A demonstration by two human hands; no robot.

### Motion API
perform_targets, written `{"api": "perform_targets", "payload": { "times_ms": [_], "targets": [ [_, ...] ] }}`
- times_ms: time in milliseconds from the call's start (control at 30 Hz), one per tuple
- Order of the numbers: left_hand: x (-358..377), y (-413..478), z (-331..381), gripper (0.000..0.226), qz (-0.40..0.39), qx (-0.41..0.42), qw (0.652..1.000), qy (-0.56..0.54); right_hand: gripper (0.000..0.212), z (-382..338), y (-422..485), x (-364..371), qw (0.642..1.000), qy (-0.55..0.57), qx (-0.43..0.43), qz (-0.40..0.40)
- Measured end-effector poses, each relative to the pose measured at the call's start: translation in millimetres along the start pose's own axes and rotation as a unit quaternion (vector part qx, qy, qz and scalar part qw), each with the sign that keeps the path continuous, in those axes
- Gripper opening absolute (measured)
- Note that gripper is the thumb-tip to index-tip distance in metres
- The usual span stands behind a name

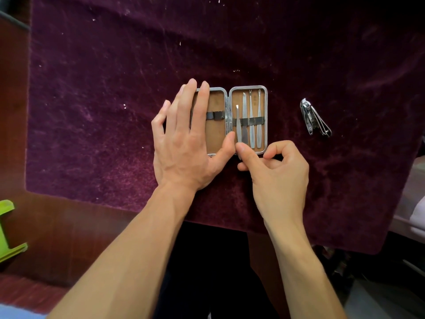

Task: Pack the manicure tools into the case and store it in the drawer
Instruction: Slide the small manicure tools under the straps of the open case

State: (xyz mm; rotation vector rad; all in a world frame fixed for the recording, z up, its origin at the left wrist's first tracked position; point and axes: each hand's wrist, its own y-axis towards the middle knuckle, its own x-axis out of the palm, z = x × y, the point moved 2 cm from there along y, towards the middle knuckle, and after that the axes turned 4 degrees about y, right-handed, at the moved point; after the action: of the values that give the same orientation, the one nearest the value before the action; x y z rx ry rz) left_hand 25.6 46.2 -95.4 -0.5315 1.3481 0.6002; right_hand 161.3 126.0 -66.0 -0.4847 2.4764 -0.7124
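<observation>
Steel tweezers (238,125) pinched by right hand (276,171), case (248,87) open

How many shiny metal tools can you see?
5: four tools side by side under the strap in the case's right half, and nail clippers on the cloth to its right. Hands may hide more.

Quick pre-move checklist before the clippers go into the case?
1. Metal-framed tan-lined case open flat on the purple velvet cloth: ok.
2. Left hand pressing the left half steady: ok.
3. Flat-tipped steel tweezers fully seated under the dark elastic strap: not ok, right hand pinches the lower end.
4. Three other slim steel tools strapped in the right half: ok.
5. Left-half strap free for the silver nail clippers: ok.
6. Clippers' lever folded flat: not ok, it is raised.
</observation>
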Motion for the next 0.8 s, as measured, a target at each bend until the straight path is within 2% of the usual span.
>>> {"api": "perform_targets", "payload": {
  "times_ms": [367,467,567,633,700,800],
  "targets": [
    [-1,-1,1,0.083,0.0,-0.001,1.0,0.001,0.048,-8,9,2,0.991,-0.089,-0.08,0.052],
    [-1,0,1,0.083,0.0,0.0,1.0,0.0,0.051,-10,12,-4,0.989,-0.086,-0.113,0.043],
    [0,0,1,0.083,0.003,0.001,1.0,0.002,0.034,-17,19,-17,0.98,-0.076,-0.186,-0.005],
    [0,0,0,0.083,0.004,0.001,1.0,0.002,0.019,-24,25,-24,0.961,-0.126,-0.237,-0.07],
    [-1,0,0,0.083,0.004,0.001,1.0,0.003,0.035,-29,32,-27,0.938,-0.186,-0.26,-0.137],
    [-1,0,0,0.083,0.005,0.001,1.0,0.007,0.051,-36,42,-26,0.912,-0.247,-0.275,-0.177]
  ]
}}
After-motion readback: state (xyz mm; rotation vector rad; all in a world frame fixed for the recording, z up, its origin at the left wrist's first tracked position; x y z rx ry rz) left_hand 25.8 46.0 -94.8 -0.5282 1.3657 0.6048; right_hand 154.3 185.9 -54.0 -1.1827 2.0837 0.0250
